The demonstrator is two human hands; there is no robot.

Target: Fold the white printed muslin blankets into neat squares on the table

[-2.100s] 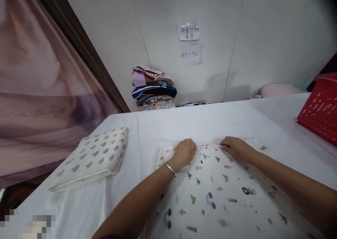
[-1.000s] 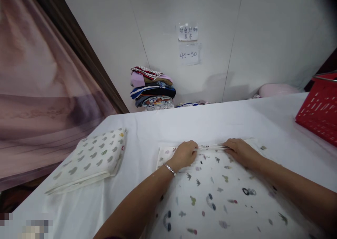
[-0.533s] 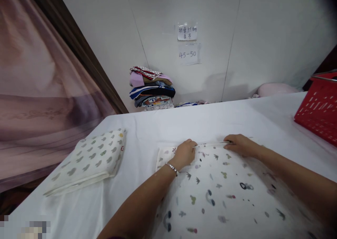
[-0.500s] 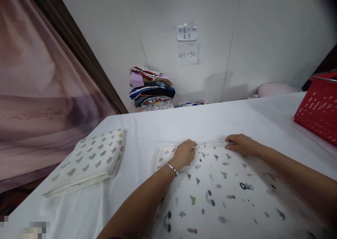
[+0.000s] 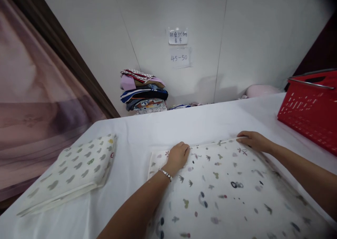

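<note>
A white printed cloth point(image 5: 218, 186) with small leaves, rainbows and dots lies spread in front of me, its near end running out of view at the bottom. My left hand point(image 5: 179, 157), with a silver bracelet at the wrist, has its fingers closed on the far edge, left of the middle; the fingertips are partly hidden. At the far right corner, my right hand point(image 5: 254, 140) pinches the same edge between thumb and fingers. To the left lies a folded white cloth point(image 5: 76, 165) with grey mushroom-like shapes, touched by neither hand.
A white-covered table point(image 5: 129, 193) lies under everything. At its right rear stands a red plastic basket point(image 5: 310, 109) with a metal handle. Beyond the far edge is a pile of folded fabrics point(image 5: 144, 91) against the wall. A pink curtain point(image 5: 39, 126) hangs on the left.
My right hand has slid rightward along the far edge to the corner, and the edge between my hands is longer. My left hand stays on the edge. The view has turned slightly right.
</note>
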